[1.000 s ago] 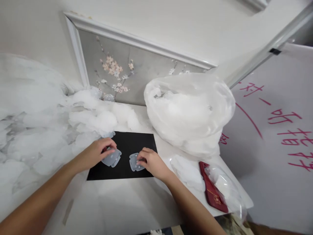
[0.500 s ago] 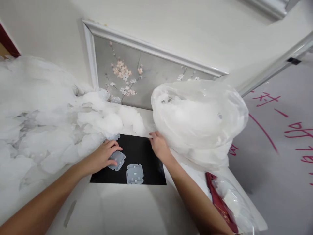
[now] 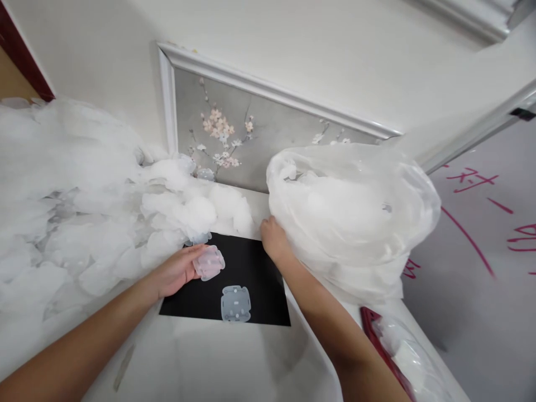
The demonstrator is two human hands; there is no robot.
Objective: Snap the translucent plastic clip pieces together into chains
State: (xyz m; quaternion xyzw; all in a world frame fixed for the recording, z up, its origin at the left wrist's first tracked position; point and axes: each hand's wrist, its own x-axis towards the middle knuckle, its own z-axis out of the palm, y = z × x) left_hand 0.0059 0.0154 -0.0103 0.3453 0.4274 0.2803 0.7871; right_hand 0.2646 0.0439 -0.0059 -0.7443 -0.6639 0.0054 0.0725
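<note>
A small translucent plastic piece (image 3: pixel 209 263) with notched, lobed edges is held in my left hand (image 3: pixel 180 272), lifted off the black mat (image 3: pixel 255 279) and turned partly upright. My fingers show pink through it. A second piece of the same kind (image 3: pixel 235 304) lies flat near the mat's front edge. Another translucent piece (image 3: pixel 200 239) sticks out at the mat's back left corner, partly covered. My right hand (image 3: pixel 274 237) is closed at the mat's back right, against the lower left side of a big clear plastic bag (image 3: pixel 335 262); whatever its fingers grip is hidden.
A large heap of whitish translucent pieces (image 3: pixel 84 223) covers the left of the white table (image 3: pixel 188 357). More pale stuff fills the bag. A framed flower picture (image 3: pixel 259 134) stands behind. At right are a red object (image 3: pixel 379 340), a clear bag (image 3: pixel 412 357) and a whiteboard (image 3: pixel 473 279).
My left hand has picked up the piece it was resting on and tilted it off the mat. My right hand's fingers have curled in beside the bag. The view has shifted slightly.
</note>
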